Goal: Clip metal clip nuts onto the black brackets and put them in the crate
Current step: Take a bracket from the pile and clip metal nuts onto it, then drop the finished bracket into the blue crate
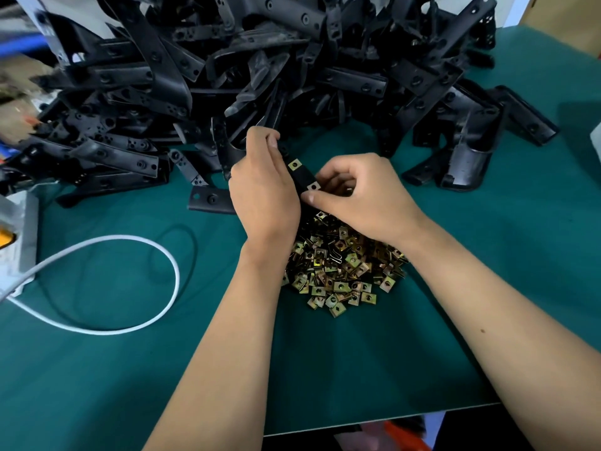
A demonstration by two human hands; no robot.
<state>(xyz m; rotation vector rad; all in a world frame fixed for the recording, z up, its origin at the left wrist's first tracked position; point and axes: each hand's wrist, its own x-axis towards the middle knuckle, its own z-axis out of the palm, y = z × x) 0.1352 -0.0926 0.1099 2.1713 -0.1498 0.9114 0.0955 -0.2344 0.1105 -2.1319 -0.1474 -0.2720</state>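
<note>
My left hand [263,187] grips a black bracket [300,179] above the middle of the green table. One brass clip nut [294,164] sits on the bracket's far end. My right hand [354,193] pinches a second clip nut [313,187] at the bracket's near end. A heap of loose brass clip nuts [344,268] lies just below both hands, between my forearms. A big pile of black brackets [260,76] fills the far side of the table. No crate is in view.
A white cable [136,288] loops over the green mat [341,369] at the left, running to a grey box [19,236] at the left edge. The table's near edge [390,418] runs under my right forearm. More brackets [471,157] lie at the right.
</note>
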